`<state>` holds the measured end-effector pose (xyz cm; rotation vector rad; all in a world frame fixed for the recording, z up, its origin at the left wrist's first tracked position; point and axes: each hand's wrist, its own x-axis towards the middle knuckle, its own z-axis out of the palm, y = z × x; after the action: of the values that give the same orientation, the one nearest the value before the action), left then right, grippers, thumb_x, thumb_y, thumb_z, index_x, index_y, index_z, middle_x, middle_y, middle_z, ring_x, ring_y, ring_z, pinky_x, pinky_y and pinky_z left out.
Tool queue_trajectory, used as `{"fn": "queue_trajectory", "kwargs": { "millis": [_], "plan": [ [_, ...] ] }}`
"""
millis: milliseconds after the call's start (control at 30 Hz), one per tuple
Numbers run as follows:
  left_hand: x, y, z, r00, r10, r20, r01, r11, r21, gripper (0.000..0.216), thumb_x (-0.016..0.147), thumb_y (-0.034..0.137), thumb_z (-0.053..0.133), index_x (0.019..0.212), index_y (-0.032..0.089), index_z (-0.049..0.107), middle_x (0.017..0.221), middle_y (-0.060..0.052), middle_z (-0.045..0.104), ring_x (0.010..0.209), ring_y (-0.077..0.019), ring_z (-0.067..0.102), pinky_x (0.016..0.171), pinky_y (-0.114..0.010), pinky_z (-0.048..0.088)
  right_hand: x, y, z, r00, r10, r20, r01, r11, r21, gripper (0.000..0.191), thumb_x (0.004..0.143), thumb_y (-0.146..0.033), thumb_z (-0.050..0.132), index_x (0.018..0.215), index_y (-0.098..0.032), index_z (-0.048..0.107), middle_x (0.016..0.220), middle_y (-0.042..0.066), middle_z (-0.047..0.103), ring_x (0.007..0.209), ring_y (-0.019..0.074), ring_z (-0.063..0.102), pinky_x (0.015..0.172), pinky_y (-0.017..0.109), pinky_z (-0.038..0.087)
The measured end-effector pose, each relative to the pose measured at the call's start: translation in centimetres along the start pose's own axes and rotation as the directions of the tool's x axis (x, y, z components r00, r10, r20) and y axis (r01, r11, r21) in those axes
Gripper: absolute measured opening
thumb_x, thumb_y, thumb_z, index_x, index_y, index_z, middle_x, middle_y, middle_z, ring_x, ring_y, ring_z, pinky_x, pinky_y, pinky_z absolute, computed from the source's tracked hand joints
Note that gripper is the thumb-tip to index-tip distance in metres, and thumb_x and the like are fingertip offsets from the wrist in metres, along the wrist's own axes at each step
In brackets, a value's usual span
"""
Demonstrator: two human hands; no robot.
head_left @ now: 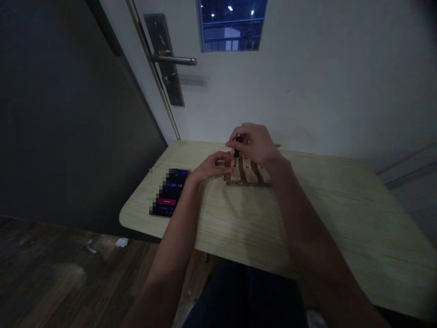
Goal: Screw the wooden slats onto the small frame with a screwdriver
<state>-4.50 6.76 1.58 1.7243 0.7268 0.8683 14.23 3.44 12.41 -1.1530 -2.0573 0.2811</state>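
Note:
A small wooden assembly [250,176] rests on the table, with several pale slats side by side on a darker base. Holes show in the slats. My left hand [214,166] grips the left edge of the assembly, its fingers and thumb closed against the wood. Above the left slat, my right hand [254,142] pinches a black-handled screwdriver [236,152]. The screwdriver stands about upright, its tip down at the slat's hole. Whether a screw sits under the tip is too small to tell. My right hand hides the back of the assembly.
The light wood table [239,223] stands against a white door with a metal handle [175,59]. To the left of my left forearm lies a phone [170,193] with a timer on its screen. A thin stick-like end [278,145] shows behind my right hand.

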Motion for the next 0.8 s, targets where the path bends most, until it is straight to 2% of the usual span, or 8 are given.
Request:
{"fn": "queue_trajectory", "kwargs": {
  "millis": [133, 233, 400, 500, 667, 800],
  "plan": [
    [-0.02, 0.00, -0.01, 1.000, 0.005, -0.002, -0.005, 1.000, -0.002, 0.054, 0.064, 0.045, 0.087, 0.105, 0.017, 0.067, 0.121, -0.010, 0.065, 0.114, -0.0225, 0.061, 0.108, -0.045, 0.045, 0.12, -0.09, 0.03, 1.000, 0.007, 0.030, -0.007, 1.000, -0.012, 0.011, 0.082, -0.031, 0.073, 0.076, -0.021, 0.074, 0.081, 0.002, 0.066, 0.072, 0.0140, 0.056, 0.071, 0.030, 0.039],
    [0.02, -0.11, 0.03, 1.000, 0.009, -0.016, -0.010, 1.000, -0.011, 0.054, 0.063, 0.045, 0.087, 0.104, 0.016, 0.068, 0.120, -0.010, 0.065, 0.114, -0.0231, 0.061, 0.107, -0.045, 0.045, -0.03, -0.03, -0.11, 1.000, 0.004, 0.024, -0.004, 1.000, -0.010, 0.013, 0.085, -0.029, 0.068, 0.084, -0.020, 0.077, 0.087, 0.004, 0.071, 0.072, 0.0142, 0.058, 0.072, 0.030, 0.041],
    [0.06, -0.08, 0.04, 1.000, 0.000, -0.025, 0.000, 1.000, -0.023, 0.055, 0.061, 0.046, 0.089, 0.103, 0.016, 0.068, 0.120, -0.010, 0.065, 0.110, -0.0227, 0.063, 0.106, -0.044, 0.047, -0.31, -0.02, -0.53, 0.997, 0.017, 0.072, -0.017, 1.000, -0.009, 0.030, 0.079, -0.010, 0.059, 0.102, -0.018, 0.078, 0.096, 0.006, 0.076, 0.069, 0.0141, 0.060, 0.072, 0.030, 0.045],
    [0.02, 0.04, 0.02, 1.000, -0.005, -0.022, 0.004, 1.000, -0.021, 0.055, 0.061, 0.047, 0.089, 0.102, 0.016, 0.068, 0.120, -0.010, 0.065, 0.112, -0.0236, 0.062, 0.107, -0.045, 0.046, -0.35, -0.22, -0.73, 0.994, 0.030, 0.107, -0.033, 0.999, 0.019, 0.027, 0.081, -0.013, 0.061, 0.102, -0.019, 0.076, 0.094, 0.005, 0.075, 0.066, 0.0137, 0.061, 0.070, 0.030, 0.046],
    [-0.07, 0.19, 0.00, 1.000, -0.002, -0.006, 0.002, 1.000, -0.016, 0.056, 0.063, 0.047, 0.088, 0.104, 0.015, 0.067, 0.122, -0.011, 0.064, 0.115, -0.0251, 0.062, 0.108, -0.047, 0.045, -0.48, -0.23, -0.73, 0.999, 0.045, -0.010, -0.046, 0.996, -0.070, 0.013, 0.079, -0.023, 0.075, 0.091, -0.022, 0.070, 0.081, 0.001, 0.069, 0.068, 0.0152, 0.060, 0.070, 0.030, 0.043],
    [-0.08, 0.29, 0.00, 1.000, 0.004, -0.001, -0.004, 1.000, -0.004, 0.057, 0.063, 0.047, 0.088, 0.106, 0.016, 0.066, 0.123, -0.012, 0.064, 0.118, -0.0253, 0.060, 0.108, -0.046, 0.045, -0.57, 0.20, -0.38, 0.998, 0.050, -0.046, -0.055, 0.990, -0.131, 0.018, 0.080, -0.033, 0.077, 0.087, -0.023, 0.065, 0.077, 0.000, 0.066, 0.068, 0.0163, 0.059, 0.067, 0.030, 0.041]
  ]
}}
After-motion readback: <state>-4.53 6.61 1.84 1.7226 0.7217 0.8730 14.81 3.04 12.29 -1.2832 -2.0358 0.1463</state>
